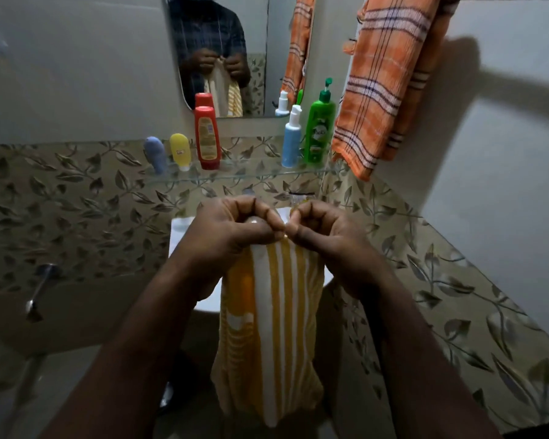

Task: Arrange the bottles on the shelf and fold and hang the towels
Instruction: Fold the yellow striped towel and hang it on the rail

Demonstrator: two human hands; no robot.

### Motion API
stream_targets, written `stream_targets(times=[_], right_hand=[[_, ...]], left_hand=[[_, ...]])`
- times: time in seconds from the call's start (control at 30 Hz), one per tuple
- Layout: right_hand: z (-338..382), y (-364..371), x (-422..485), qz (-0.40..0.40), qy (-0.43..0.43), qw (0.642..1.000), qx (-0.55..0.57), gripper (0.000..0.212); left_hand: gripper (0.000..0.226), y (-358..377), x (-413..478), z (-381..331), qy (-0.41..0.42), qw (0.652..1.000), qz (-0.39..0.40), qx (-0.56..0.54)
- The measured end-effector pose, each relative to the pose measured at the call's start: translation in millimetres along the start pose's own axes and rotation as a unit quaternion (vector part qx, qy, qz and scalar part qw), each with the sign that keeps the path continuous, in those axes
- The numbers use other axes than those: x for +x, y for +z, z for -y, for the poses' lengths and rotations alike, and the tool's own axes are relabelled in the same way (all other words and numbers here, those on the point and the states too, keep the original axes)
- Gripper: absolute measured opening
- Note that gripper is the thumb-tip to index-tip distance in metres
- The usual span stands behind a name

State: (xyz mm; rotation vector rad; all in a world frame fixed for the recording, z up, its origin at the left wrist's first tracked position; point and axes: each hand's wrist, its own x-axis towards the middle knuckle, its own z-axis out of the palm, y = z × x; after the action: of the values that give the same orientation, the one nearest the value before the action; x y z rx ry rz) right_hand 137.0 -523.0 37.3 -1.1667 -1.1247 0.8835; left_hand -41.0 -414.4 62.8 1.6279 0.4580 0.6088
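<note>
A yellow and white striped towel (pixel 276 318) hangs folded lengthwise in front of me. My left hand (pixel 232 226) and my right hand (pixel 324 229) grip its top edge side by side, knuckles almost touching. On the glass shelf (pixel 257 176) stand a blue tube (pixel 155 155), a yellow tube (pixel 180 152), a red bottle (pixel 207 137), a light blue pump bottle (pixel 291 137) and a green pump bottle (pixel 319 128). An orange checked towel (pixel 384 87) hangs at the upper right.
A white basin (pixel 184 229) sits below the shelf, mostly hidden by my hands and the towel. The mirror (pixel 222 52) above the shelf reflects a person holding the towel. A metal tap handle (pixel 42 286) juts from the leaf-patterned tiles at the left.
</note>
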Motion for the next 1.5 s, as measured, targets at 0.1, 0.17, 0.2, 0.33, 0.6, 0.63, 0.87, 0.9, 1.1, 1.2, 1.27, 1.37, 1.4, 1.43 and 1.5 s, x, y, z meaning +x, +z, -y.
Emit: stream_targets(times=[0.1, 0.17, 0.2, 0.33, 0.6, 0.63, 0.87, 0.9, 1.1, 1.2, 1.27, 1.37, 1.4, 1.43, 1.5], right_hand=[[-13, -14, 5, 0.061, 0.031, 0.998, -0.011, 0.007], [-20, -20, 6, 0.070, 0.033, 0.996, -0.034, 0.007], [-23, -20, 7, 0.053, 0.023, 0.998, -0.041, 0.011], [-26, -22, 9, -0.057, -0.059, 0.994, -0.072, 0.015], [-28, 1, 3, -0.047, -0.017, 0.997, 0.052, 0.022], [-25, 1, 1, -0.038, -0.010, 0.999, 0.037, 0.023], [-29, 11, -20, -0.057, 0.012, 0.995, -0.079, 0.029], [-28, 13, -21, -0.101, -0.011, 0.992, -0.073, 0.028], [-25, 21, -25, -0.146, -0.056, 0.975, -0.160, 0.011], [-26, 19, -33, -0.058, 0.013, 0.986, -0.155, 0.012], [-31, 18, -43, -0.066, 0.021, 0.979, -0.190, 0.012], [-43, 5, -59, -0.152, 0.021, 0.964, -0.217, 0.021], [-44, -1, -62, -0.177, 0.023, 0.965, -0.192, 0.023], [-45, -5, -64, -0.190, 0.025, 0.967, -0.169, 0.023], [-40, -5, -64, -0.176, 0.011, 0.971, -0.162, 0.014]], left_hand=[[0.008, 17, 5, 1, 0.034, 0.998, -0.043, 0.023], [0.007, 22, 7, 7, 0.038, 0.996, -0.066, 0.039], [0.011, 23, 7, 11, 0.031, 0.996, -0.066, 0.045], [0.022, 18, 7, 28, -0.021, 0.996, -0.037, 0.083], [0.019, 6, 6, 25, 0.043, 0.993, -0.043, 0.100], [0.017, 4, 4, 26, 0.047, 0.993, -0.041, 0.105], [0.009, -1, -7, 25, 0.066, 0.992, -0.048, 0.100], [0.010, -1, -9, 25, 0.053, 0.993, -0.038, 0.101], [0.017, 1, -20, 34, -0.022, 0.999, -0.012, 0.042], [0.010, -10, -15, 32, -0.021, 0.987, -0.160, -0.003], [0.009, -26, -17, 28, -0.014, 0.970, -0.243, -0.004], [0.008, -42, -21, 33, -0.012, 0.943, -0.324, 0.074], [0.007, -43, -23, 37, -0.016, 0.939, -0.330, 0.099], [0.005, -40, -25, 39, -0.020, 0.941, -0.319, 0.113], [0.009, -30, -30, 42, -0.005, 0.960, -0.254, 0.119]])
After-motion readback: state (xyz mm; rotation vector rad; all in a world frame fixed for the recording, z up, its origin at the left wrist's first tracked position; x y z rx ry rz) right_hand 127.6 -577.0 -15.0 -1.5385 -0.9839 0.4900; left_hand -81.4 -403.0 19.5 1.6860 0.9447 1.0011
